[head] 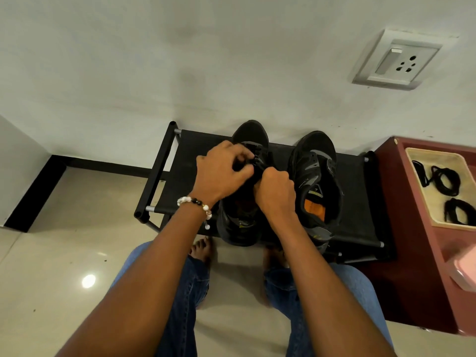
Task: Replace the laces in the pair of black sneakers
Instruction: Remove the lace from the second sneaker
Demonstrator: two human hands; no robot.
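Left sneaker point(251, 140) toe toward wall; both hands at lacing.

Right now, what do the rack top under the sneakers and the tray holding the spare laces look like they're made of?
Rack top: looks like matte black fabric stretched between metal tubes, silver tube ends showing at the corners. Tray: pale beige with a dull finish, plastic or light wood; I cannot tell which. The coiled black spare laces in it look like woven cord.

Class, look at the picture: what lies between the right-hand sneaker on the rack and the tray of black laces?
In the head view, between the sneaker and the tray lie bare black rack fabric and the red cabinet's edge.
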